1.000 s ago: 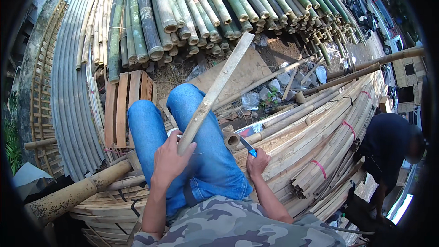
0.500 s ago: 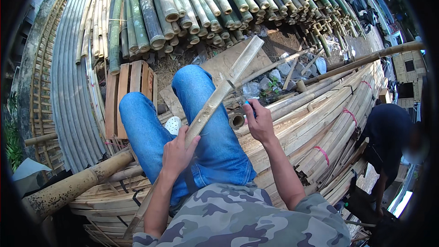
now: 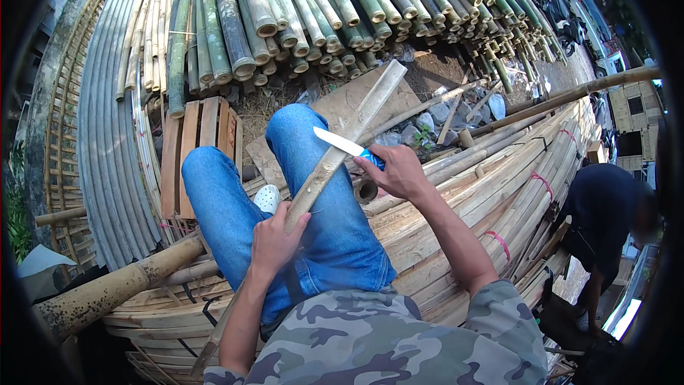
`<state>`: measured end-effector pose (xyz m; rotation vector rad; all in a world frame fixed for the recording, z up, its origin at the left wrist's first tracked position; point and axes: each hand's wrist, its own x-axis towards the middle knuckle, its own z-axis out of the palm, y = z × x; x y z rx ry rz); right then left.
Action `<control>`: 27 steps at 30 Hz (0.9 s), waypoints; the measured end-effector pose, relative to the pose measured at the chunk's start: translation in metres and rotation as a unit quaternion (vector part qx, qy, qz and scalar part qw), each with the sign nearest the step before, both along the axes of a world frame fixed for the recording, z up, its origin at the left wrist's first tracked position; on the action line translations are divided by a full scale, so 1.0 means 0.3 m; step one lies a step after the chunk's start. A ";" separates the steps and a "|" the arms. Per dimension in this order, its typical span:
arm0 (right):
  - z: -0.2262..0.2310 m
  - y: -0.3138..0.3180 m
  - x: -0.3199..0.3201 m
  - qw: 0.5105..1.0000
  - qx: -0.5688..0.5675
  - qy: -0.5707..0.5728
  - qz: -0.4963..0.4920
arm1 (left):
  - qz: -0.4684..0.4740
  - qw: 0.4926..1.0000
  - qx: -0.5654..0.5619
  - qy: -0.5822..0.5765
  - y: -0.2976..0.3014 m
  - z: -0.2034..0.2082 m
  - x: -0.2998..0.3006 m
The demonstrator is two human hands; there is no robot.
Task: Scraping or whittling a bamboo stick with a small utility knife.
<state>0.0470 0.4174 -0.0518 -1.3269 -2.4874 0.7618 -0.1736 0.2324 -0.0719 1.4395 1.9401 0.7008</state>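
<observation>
A long split bamboo strip (image 3: 320, 180) slants across my right thigh, its far end pointing up and to the right. My left hand (image 3: 275, 242) is wrapped round its lower part; below that the strip runs on under my left forearm. In my right hand (image 3: 400, 172) is a knife (image 3: 373, 160) with a blue handle and a bright blade. The blade lies across the strip's upper face, tip to the left; whether it cuts into the bamboo I cannot tell.
Green bamboo poles (image 3: 265, 25) are stacked ahead. Bundled bamboo strips (image 3: 456, 217), tied with pink bands, lie to my right and beneath me. A wooden crate (image 3: 191, 144) stands left of my knees. A thick pole (image 3: 142, 274) juts out leftward. Another person (image 3: 602, 199) bends over at right.
My right hand has swung the knife from pointing up along the strip's side to lying across it, with the tip now leftward. My left hand keeps its hold on the strip.
</observation>
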 end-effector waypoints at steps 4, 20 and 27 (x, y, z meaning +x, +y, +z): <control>0.022 0.187 0.062 0.993 0.000 0.033 -0.114 | -0.001 1.000 -0.009 -0.001 0.011 0.017 0.007; 0.001 0.098 0.013 0.997 -0.024 0.048 -0.058 | 0.000 1.000 -0.001 0.014 0.002 0.004 0.013; -0.016 -0.004 -0.030 0.997 -0.054 0.015 0.047 | 0.006 1.000 0.008 0.018 0.013 0.003 0.010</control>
